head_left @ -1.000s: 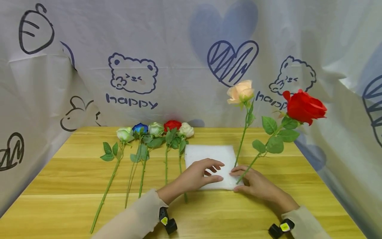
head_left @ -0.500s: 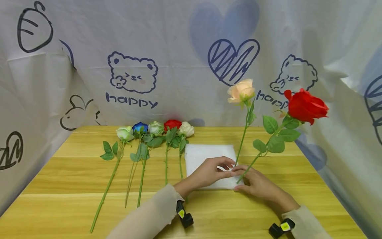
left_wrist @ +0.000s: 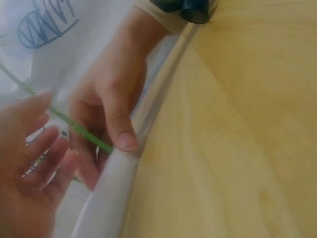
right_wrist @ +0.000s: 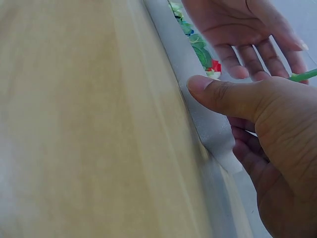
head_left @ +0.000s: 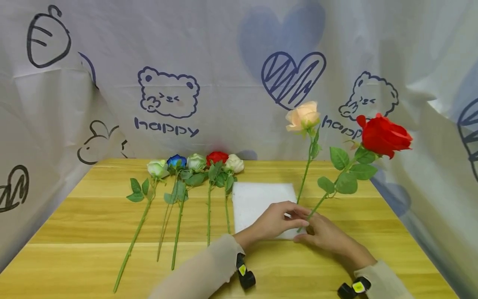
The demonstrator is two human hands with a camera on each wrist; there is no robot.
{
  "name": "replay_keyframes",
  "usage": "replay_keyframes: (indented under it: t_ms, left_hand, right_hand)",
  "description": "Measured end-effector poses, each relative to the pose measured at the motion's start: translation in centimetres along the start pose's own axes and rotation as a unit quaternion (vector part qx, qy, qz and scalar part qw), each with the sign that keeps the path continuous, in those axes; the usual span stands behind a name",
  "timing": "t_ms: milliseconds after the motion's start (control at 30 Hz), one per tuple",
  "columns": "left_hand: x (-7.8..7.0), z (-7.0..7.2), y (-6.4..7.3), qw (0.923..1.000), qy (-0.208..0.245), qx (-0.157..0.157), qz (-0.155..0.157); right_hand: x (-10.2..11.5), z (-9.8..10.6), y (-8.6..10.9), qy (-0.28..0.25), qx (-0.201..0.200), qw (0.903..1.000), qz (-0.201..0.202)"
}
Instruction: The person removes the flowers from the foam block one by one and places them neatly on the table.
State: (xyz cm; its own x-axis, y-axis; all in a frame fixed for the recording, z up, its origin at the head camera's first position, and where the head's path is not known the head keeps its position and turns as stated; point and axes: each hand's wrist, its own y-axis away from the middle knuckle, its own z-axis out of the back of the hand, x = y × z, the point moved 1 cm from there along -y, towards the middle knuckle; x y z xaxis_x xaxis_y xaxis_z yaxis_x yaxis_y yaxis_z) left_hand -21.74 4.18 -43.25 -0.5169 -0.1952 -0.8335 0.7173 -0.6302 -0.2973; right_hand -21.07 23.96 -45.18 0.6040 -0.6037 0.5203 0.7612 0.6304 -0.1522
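Note:
A white foam block (head_left: 257, 199) lies on the wooden table, with a peach rose (head_left: 303, 117) and a large red rose (head_left: 386, 135) standing up from its right side, the red one leaning right. My right hand (head_left: 330, 234) holds the block's near right corner, thumb on the front edge (left_wrist: 115, 181) in the left wrist view. My left hand (head_left: 277, 219) reaches over the block with relaxed, parted fingers, right at the red rose's green stem (left_wrist: 64, 117). Its fingertips overlap my right hand in the head view. The stem bottoms are hidden behind the hands.
To the left lie several more roses in a row: a pale green rose (head_left: 157, 169), a blue rose (head_left: 176, 161), another greenish rose (head_left: 196, 162), a red rose (head_left: 217, 157) and a white rose (head_left: 234, 163). A drawn-on white cloth (head_left: 224, 54) hangs behind the table.
My left hand has moved right across the foam block to the red rose's stem. My right hand has stayed at the block's corner, and both standing roses keep their places.

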Motion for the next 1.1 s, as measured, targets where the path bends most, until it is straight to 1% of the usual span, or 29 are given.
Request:
replay_keyframes:
  t_ms: [167, 300, 500, 667, 800, 967, 1100]
  left_hand:
    - [0.1, -0.7, -0.2, 0.9998, -0.011, -0.013, 0.006]
    - [0.3, -1.1, -0.2, 0.9997, -0.013, -0.015, 0.014]
    - [0.4, -1.6, -0.4, 0.9994, -0.015, -0.028, 0.015]
    - [0.4, -1.7, -0.3, 0.9990, -0.012, -0.038, 0.019]
    - [0.4, -1.6, -0.3, 0.9988, -0.006, -0.045, 0.019]
    - [0.3, -1.6, -0.3, 0.9986, -0.008, -0.050, 0.013]
    - [0.2, -1.5, -0.3, 0.9984, -0.018, -0.054, 0.007]
  right_hand:
    - [0.1, -0.1, 0.0, -0.024, -0.004, 0.9997, 0.002]
    - [0.1, -0.1, 0.0, -0.031, -0.010, 0.9994, 0.007]
    - [0.0, -0.2, -0.1, -0.035, -0.013, 0.9992, 0.016]
    - [0.0, -0.2, -0.1, -0.044, -0.003, 0.9990, 0.002]
    - [0.1, -0.1, 0.0, -0.030, -0.003, 0.9995, -0.006]
    - [-0.1, -0.2, 0.0, -0.010, -0.014, 0.9999, -0.001]
    - [-0.1, -0.3, 0.0, -0.019, -0.019, 0.9996, 0.002]
